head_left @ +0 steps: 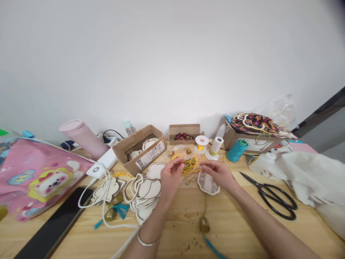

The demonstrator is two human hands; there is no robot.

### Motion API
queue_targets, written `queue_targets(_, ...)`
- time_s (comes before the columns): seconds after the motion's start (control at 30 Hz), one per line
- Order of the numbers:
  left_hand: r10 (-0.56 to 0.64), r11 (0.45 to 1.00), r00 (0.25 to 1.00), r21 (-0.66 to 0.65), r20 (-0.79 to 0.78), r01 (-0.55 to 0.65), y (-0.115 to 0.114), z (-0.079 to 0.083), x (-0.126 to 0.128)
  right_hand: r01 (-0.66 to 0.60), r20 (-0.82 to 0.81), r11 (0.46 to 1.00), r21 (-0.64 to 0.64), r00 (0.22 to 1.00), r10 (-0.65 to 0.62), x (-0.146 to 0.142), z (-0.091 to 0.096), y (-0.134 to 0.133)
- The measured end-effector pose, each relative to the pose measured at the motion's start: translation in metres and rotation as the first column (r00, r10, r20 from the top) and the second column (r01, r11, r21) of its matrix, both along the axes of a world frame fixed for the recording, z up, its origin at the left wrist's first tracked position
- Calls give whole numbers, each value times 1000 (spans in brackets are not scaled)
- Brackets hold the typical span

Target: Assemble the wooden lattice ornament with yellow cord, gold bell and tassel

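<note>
My left hand [171,174] and my right hand [217,172] are held together over the wooden table [237,223], both pinching a tangle of yellow cord [190,163] inside a clear plastic bag. Just below my right hand lies a pale wooden lattice cut-out [208,184]. A pile of pale wooden cloud-shaped cut-outs [147,190] lies left of my left hand. A small brass bell [204,224] with a teal tassel rests on the table between my forearms. A silver bangle circles my left wrist.
Black scissors [275,196] lie at the right by white cloth [309,176]. Behind stand a teal thread cone [236,150], white spools [201,143], open cardboard boxes [140,149], a pink bottle [83,138], a white power bank [104,163] with cable, a pink printed bag [35,180] and a black tablet [54,225].
</note>
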State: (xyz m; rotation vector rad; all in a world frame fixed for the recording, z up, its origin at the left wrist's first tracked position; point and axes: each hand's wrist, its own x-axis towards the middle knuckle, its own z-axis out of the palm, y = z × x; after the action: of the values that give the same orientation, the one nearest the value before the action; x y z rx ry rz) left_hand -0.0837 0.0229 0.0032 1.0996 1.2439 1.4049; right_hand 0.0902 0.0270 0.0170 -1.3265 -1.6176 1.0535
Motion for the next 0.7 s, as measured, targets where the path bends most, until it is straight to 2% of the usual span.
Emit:
queue_targets(0.1, -102, 994, 992, -37, -75, 100, -3, -3, 6, 29, 75, 995, 93, 997, -36, -7, 5, -6)
queue_targets(0.2, -229, 973, 965, -70, -127, 221, -7, -2, 11, -14, 131, 986, 165, 991, -8, -13, 4, -7)
queue_targets(0.3, -299, 954, 934, -84, -194, 288, -11, -1, 16, -41, 151, 983, 179, 988, 14, -11, -4, -6)
queue_targets(0.4, -364, 930, 886, -53, -289, 365, -13, -4, 19, 4, 159, 990, 144, 987, -27, 1, -16, -5)
queue_targets(0.47, -359, 918, 827, -6, -433, 396, -14, -6, 21, 68, 165, 993, 95, 983, -83, 14, -24, -7)
queue_targets(0.57, -298, 901, 684, 40, -666, 432, -17, -8, 22, 153, 141, 986, 65, 977, -161, 31, -29, -12)
queue_targets(0.7, -288, 866, 533, 21, -796, 499, -23, -7, 27, 164, 128, 985, 60, 977, -171, 44, -27, -19)
